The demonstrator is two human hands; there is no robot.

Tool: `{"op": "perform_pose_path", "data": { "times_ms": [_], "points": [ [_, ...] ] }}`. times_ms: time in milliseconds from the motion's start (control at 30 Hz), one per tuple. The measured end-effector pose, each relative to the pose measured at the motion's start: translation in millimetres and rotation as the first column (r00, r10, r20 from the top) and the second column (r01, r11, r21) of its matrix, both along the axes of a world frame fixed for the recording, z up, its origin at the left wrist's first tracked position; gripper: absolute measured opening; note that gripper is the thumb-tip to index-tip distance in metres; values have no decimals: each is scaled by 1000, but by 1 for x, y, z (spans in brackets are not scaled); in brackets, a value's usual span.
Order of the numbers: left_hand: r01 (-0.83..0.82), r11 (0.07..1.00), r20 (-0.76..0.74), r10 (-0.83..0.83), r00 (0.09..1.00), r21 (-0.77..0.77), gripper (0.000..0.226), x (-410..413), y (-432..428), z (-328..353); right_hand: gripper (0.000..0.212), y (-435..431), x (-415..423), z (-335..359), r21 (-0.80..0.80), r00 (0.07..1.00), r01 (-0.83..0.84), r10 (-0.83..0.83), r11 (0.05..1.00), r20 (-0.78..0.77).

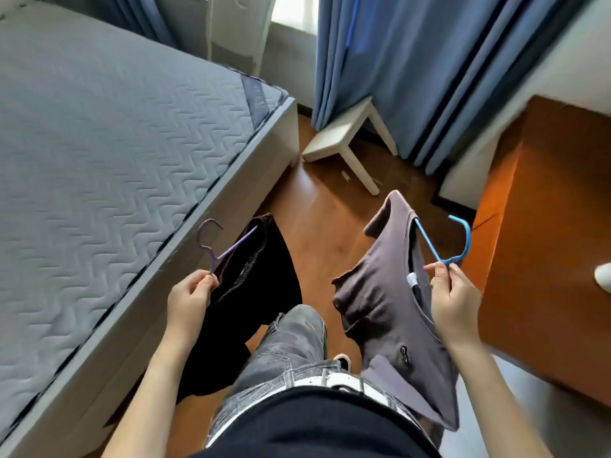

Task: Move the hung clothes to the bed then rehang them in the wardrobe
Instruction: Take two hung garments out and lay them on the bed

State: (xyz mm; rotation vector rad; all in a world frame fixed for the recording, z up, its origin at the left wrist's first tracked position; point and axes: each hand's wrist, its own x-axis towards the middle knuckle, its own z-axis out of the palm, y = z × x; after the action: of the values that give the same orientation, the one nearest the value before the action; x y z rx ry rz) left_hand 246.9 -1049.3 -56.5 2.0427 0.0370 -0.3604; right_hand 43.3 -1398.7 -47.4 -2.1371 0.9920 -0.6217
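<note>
My left hand (pixel 190 297) pinches the neck of a purple hanger (pixel 215 246), from which a black garment (pixel 254 292) hangs beside the bed's edge. My right hand (pixel 454 299) grips a blue hanger (pixel 443 241) that carries a grey-brown T-shirt (pixel 383 292), which droops over my right thigh. The bed (pixel 109 140), with a bare grey quilted mattress, fills the left side. No wardrobe shows in this view.
A white stool (pixel 344 140) stands on the wooden floor ahead, in front of blue curtains (pixel 413 67). An orange-brown wooden cabinet (pixel 545 226) stands close on the right. My legs in grey jeans (pixel 291 345) are between the two garments.
</note>
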Motion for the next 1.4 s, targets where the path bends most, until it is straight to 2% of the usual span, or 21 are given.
{"op": "perform_pose_path", "data": {
  "times_ms": [233, 467, 667, 900, 1000, 1267, 1400],
  "points": [
    [-111, 989, 7, 111, 994, 93, 23, 97, -95, -19, 41, -111, 127, -29, -1, 998, -40, 40, 999, -40],
    [-146, 986, -5, 147, 989, 77, 26, 236, -181, -13, 56, -205, 277, -14, -80, 994, -109, 107, 991, -28],
    [-162, 980, 44, 158, 987, 112, 21, 335, -236, 2, 53, -266, 401, 11, -49, 983, -179, 181, 983, 29],
    [-186, 979, 105, 176, 979, 89, 27, 436, -320, 16, 42, -341, 557, 13, 18, 949, -296, 293, 955, 115],
    [-203, 977, 130, 193, 972, 69, 25, 478, -359, 29, 51, -372, 616, 15, 33, 934, -337, 330, 941, 136],
    [-240, 968, 216, 221, 951, 67, 27, 597, -419, 67, 35, -419, 738, 18, 78, 935, -348, 339, 934, 101],
    [-256, 964, 251, 230, 940, 77, 25, 652, -423, 77, 31, -416, 781, 20, 99, 923, -370, 353, 924, 151]
  ]
}}
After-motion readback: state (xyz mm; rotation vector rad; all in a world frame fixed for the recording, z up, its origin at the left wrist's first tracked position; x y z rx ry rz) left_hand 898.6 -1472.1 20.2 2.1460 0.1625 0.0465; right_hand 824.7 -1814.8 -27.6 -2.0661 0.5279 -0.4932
